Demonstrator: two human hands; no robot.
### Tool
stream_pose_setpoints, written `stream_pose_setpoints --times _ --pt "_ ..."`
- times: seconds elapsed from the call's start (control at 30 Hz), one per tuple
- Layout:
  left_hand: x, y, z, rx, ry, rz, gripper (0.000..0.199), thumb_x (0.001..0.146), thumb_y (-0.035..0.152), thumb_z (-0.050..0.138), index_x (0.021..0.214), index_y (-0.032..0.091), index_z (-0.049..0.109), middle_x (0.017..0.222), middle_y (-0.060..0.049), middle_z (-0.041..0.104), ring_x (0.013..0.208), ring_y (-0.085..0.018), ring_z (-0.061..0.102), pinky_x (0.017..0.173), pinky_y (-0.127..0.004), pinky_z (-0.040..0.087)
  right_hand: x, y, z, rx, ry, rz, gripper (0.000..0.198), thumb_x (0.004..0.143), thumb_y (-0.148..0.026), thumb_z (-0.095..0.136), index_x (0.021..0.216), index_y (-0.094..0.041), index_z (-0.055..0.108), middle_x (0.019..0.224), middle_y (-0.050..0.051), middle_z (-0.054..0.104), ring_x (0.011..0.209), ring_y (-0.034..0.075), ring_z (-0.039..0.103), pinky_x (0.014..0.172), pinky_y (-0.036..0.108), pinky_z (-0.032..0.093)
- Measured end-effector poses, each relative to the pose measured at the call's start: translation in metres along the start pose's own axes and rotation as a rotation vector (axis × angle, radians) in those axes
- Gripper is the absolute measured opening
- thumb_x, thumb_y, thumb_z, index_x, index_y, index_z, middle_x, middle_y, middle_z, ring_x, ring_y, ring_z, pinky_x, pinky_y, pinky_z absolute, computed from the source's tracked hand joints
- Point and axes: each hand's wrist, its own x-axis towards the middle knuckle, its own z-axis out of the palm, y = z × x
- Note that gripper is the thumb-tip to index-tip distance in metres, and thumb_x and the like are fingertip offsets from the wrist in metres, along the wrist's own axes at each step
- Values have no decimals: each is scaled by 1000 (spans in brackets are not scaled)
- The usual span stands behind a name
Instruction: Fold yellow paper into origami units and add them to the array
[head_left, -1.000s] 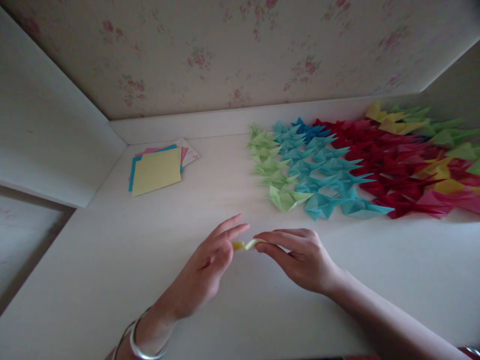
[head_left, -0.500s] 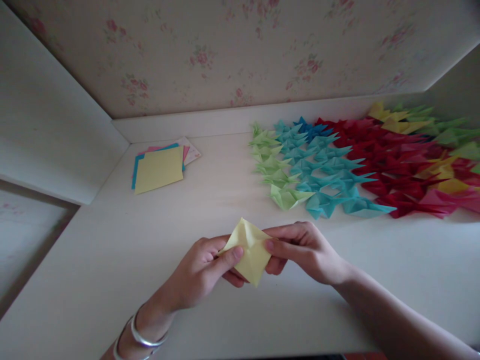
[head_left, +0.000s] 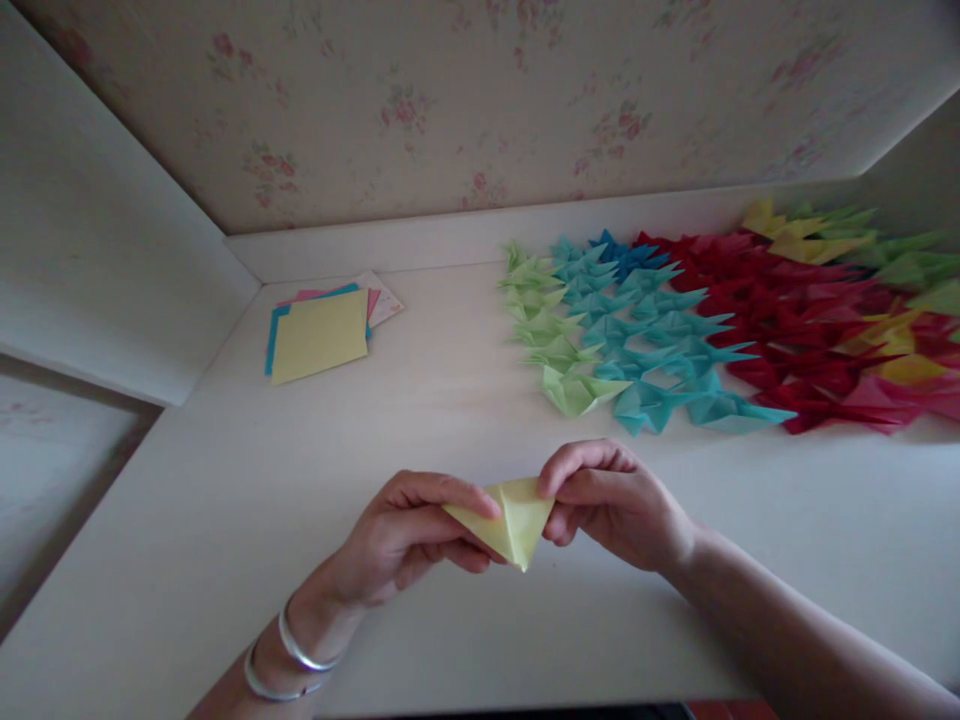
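Note:
A piece of pale yellow origami paper (head_left: 521,515) is held between my hands above the front of the white table. It shows as a triangle with its point down and a crease running along its middle. My left hand (head_left: 416,530) grips the left corner, fingers closed along its upper edge and beneath it. At the right corner, my right hand (head_left: 619,505) pinches the paper between thumb and fingertips. The side of the paper facing away is hidden.
Several folded paper cranes in light green (head_left: 577,388), turquoise (head_left: 645,405) and red (head_left: 817,395) stand in rows at the right. A stack of square paper sheets (head_left: 321,335), yellow on top, lies at the back left. A floral wall (head_left: 450,110) rises behind the white table (head_left: 225,540).
The yellow paper has gone from a diamond to a downward-pointing triangle. My left thumb has left the middle of its face, and the fingers of both hands have shifted to its upper edge.

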Motion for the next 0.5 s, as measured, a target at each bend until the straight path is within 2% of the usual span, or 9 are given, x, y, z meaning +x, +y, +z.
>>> stream_pose_setpoints --times 0.1,0.2,0.3,0.4,0.5 --pt "-3 2 -1 31 -57 31 21 77 23 80 98 22 81 84 -3 82 75 -16 78 65 -13 60 1 3 0 48 -25 -9 8 75 -22 78 79 -15 79 62 5 77 54 12 73 56 15 58" --pt "-5 4 -2 115 -65 65 28 83 35 75 108 22 78 97 -7 80 82 -19 77 69 -18 62 2 5 0 3 -22 -57 14 76 -30 80 78 -16 78 64 4 76 57 12 72 57 17 57" --pt "-3 4 -3 291 62 67 30 90 41 65 110 22 77 96 -7 80 81 -18 76 68 -22 63 2 5 -1 -198 57 -157 16 78 -32 79 76 -16 77 65 2 74 57 11 70 56 17 56" --pt "2 2 -2 500 207 19 34 90 35 67 122 23 70 101 -6 79 82 -19 75 70 -26 63 3 3 1 -456 171 -196 20 81 -30 77 96 -17 76 65 1 72 59 10 67 57 18 54" --pt "7 2 -2 632 212 1 38 89 35 68 124 22 68 117 -8 75 91 -22 73 77 -30 62 3 2 4 -634 242 -216 26 84 -33 73 103 -15 73 66 1 70 62 13 67 58 22 53"
